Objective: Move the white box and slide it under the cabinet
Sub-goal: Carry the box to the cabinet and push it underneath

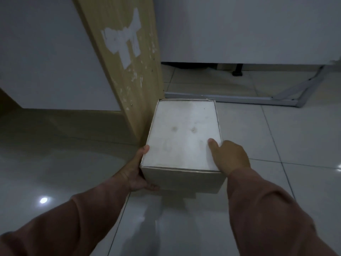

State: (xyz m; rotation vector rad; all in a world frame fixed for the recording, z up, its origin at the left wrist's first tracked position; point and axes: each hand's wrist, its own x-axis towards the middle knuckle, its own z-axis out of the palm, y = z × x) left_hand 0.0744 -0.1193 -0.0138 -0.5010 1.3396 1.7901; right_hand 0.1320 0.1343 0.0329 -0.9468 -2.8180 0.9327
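Observation:
The white box (184, 133) has a white top and brown cardboard sides. It sits on the tiled floor, its left side against a wooden upright panel (125, 58). My left hand (137, 170) grips the box's near left corner, thumb on the top edge and fingers under the front. My right hand (229, 156) clasps the near right corner, thumb on the top. Beyond the box, the white cabinet (239, 28) stands raised, with a dark gap (193, 65) beneath its lower edge.
A grey metal frame (230, 97) lies on the floor just past the box, under the cabinet front, with a slanted brace (306, 85) on the right. A black leg (238, 70) stands in the gap. Glossy floor tiles (276, 130) spread to the right and near me.

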